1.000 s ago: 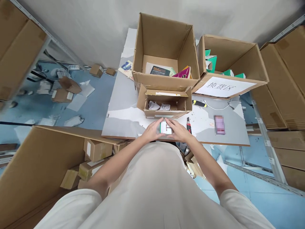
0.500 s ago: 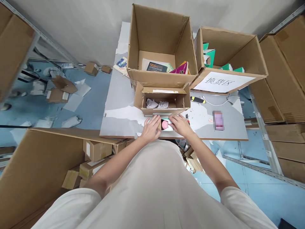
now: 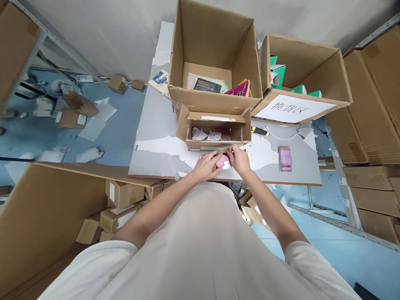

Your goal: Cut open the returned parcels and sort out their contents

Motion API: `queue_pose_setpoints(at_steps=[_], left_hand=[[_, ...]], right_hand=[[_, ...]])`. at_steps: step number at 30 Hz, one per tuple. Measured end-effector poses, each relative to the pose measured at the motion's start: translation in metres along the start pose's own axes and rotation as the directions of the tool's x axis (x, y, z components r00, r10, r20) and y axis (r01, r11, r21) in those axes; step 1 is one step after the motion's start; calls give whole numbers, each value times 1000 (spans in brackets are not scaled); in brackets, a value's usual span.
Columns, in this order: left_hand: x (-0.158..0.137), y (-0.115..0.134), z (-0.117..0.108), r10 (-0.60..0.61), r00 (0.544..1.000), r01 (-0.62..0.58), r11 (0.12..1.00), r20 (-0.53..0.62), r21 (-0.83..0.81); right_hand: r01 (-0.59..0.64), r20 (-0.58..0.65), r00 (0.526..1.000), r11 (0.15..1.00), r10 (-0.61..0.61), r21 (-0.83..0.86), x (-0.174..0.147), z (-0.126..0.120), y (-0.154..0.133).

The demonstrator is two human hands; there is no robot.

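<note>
At the table's front edge, a small pink rounded item (image 3: 221, 161) with a white part beside it lies between my hands. My left hand (image 3: 206, 165) curls around its left side, the fingertips closed on it. On the other side my right hand (image 3: 239, 160) pinches the edge of a thin brown cardboard piece (image 3: 223, 150) just behind the pink item. Whether that cardboard belongs to a small box around the item is hidden by my fingers. Directly beyond my hands stands an open carton (image 3: 202, 146) with crumpled paper (image 3: 199, 133) inside.
Behind are a large carton (image 3: 215, 100) holding booklets and a labelled carton (image 3: 265, 110) with green boxes. A yellow-black cutter (image 3: 260, 131) and a blurred purple pack (image 3: 285, 158) lie on the table (image 3: 150, 125). Lower left, a big carton (image 3: 40, 208) holds parcels.
The pink item has tilted and shows more of its surface. My right hand has gone from lying flat beside it to a pinch behind it, and brown cardboard now shows there.
</note>
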State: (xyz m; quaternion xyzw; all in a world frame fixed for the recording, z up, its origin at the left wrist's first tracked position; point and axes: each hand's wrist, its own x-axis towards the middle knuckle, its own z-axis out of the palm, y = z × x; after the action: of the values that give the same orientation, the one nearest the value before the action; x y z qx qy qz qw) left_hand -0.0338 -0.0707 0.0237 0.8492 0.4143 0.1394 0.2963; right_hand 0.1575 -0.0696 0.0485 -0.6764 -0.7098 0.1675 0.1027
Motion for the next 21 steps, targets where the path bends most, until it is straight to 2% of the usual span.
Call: queue_pose_setpoints(at_steps=[3, 5, 11, 15, 18, 21], left_hand=[[1, 0, -3, -10, 1000, 10, 998, -3, -54], [2, 0, -3, -30, 1000, 29, 995, -9, -93], [4, -1, 4, -90, 995, 82, 987, -53, -139], [5, 4, 7, -111, 992, 99, 982, -67, -163], [6, 8, 8, -122, 989, 104, 975, -84, -195], [5, 11, 7, -129, 986, 104, 972, -108, -212]], right_hand=[[284, 10, 959, 958, -284, -27, -9, -2, 8], [353, 26, 936, 935, -352, -43, -14, -5, 12], [332, 106, 938, 943, -329, -8, -29, -22, 15], [390, 131, 919, 909, -373, -147, -42, -28, 10], [384, 86, 923, 886, -375, -259, -45, -29, -6], [304, 159, 951, 897, -266, -322, -40, -26, -32]])
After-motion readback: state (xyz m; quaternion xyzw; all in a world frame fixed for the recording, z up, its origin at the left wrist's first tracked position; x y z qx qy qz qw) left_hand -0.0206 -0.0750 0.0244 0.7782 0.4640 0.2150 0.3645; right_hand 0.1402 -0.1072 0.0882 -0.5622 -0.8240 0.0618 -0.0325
